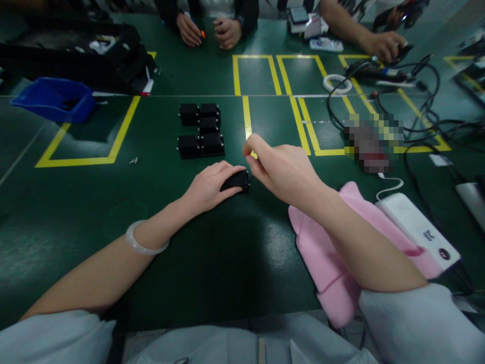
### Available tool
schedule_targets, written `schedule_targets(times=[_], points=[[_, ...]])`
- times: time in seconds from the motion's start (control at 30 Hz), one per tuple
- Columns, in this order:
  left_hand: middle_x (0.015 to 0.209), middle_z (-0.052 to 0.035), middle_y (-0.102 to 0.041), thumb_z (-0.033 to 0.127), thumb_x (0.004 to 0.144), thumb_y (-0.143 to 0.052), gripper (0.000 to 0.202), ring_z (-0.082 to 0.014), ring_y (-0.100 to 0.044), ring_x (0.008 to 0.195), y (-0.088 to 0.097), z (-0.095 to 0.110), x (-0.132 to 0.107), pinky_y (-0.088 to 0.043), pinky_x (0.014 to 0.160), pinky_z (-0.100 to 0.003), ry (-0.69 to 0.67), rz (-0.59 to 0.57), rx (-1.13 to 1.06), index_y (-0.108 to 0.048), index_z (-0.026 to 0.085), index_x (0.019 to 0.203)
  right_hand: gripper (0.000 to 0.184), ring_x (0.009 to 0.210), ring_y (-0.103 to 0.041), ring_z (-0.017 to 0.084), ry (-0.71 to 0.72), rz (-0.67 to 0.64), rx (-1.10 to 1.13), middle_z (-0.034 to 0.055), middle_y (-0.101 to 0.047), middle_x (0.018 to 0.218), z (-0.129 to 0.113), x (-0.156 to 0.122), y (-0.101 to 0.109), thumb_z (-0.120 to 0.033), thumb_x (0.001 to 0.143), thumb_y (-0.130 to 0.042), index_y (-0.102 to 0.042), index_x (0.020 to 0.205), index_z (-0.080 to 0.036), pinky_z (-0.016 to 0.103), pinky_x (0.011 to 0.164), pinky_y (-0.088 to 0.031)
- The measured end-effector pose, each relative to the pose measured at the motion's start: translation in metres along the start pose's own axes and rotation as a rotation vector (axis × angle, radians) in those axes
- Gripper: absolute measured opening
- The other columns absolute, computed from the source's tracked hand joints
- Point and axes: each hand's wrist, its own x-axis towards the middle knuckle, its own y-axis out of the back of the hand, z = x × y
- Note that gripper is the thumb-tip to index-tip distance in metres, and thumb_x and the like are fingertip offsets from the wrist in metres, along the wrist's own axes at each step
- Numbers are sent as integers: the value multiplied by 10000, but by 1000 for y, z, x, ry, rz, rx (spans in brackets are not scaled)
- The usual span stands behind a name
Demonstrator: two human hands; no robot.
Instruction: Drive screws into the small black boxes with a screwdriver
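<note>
My left hand [208, 188] is wrapped round a small black block [238, 180] on the green table, its thumb and fingers on either side. Small shiny metal bits show at the block's right end. Just right of that end, my right hand [282, 164] is closed in a pinch with the wrist bent; whatever its fingers hold is hidden. Behind my left hand, several similar black blocks [189, 145] stand in two groups, with shiny bits at their ends. A little heap of small metal parts [134, 161] lies farther left.
A blue bin [55, 101] stands left before black trays [76, 55]. On the right are a pink cloth item [329, 258], a white power bank [419, 230], cables and a white tape ring [337, 84]. Across the table show other people's hands [227, 33]. Yellow tape [123, 129] marks the tabletop.
</note>
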Motion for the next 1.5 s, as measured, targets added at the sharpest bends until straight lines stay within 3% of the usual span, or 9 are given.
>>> schedule_targets(times=[0.13,0.3,0.5,0.73,0.93,1.13,1.37,1.5], points=[[1136,-103,-589,411,942,-511,436,-265,-573,1033,1,1,1,-482,886,-412,-2,-1,-1,-502,185,1315,311,631,-562,126,0,10,26,11,-663,768,0,0,-1,-272,973,-291,-487,1201,-191,239,560,-227],[1152,-103,-586,414,938,-516,447,-268,-569,1047,1,1,1,-479,901,-416,-4,1,0,-495,186,1322,335,649,-585,142,-2,-15,-19,20,-669,761,-1,0,2,-366,994,-266,-524,1128,-199,247,570,-234],[1137,-102,-589,408,937,-517,436,-267,-571,1037,2,2,1,-481,891,-415,7,-10,-4,-504,191,1316,302,633,-589,139,4,13,-12,9,-675,777,-1,1,0,-291,980,-287,-513,1162,-208,257,541,-193],[1178,-108,-587,426,937,-513,458,-277,-566,1063,1,1,1,-479,914,-438,4,-10,-7,-495,183,1324,339,621,-596,133,15,38,-29,0,-674,748,-1,1,-3,-358,997,-263,-556,1076,-208,260,532,-178],[1152,-103,-596,438,940,-502,449,-272,-577,1026,3,3,1,-493,876,-431,29,-33,-18,-507,192,1315,317,609,-592,132,-25,26,-19,-2,-683,762,-2,1,-3,-282,979,-285,-517,1181,-207,255,527,-186],[1179,-100,-592,433,940,-501,437,-276,-566,1075,2,2,1,-479,921,-443,8,-12,-27,-501,202,1312,396,586,-565,124,-3,25,-33,7,-667,722,-1,1,-4,-394,1005,-218,-554,1077,-198,261,537,-174],[1142,-104,-598,438,942,-494,444,-273,-577,1025,3,3,1,-490,882,-435,16,-20,-22,-510,189,1310,311,614,-586,127,-5,67,7,3,-687,770,-1,1,-6,-272,979,-277,-527,1145,-190,249,531,-201],[1170,-106,-591,440,941,-502,455,-280,-569,1062,1,1,1,-478,915,-442,9,-13,0,-494,197,1325,360,619,-591,130,1,33,1,7,-690,770,-1,1,-4,-366,998,-248,-548,1090,-190,257,530,-195]])
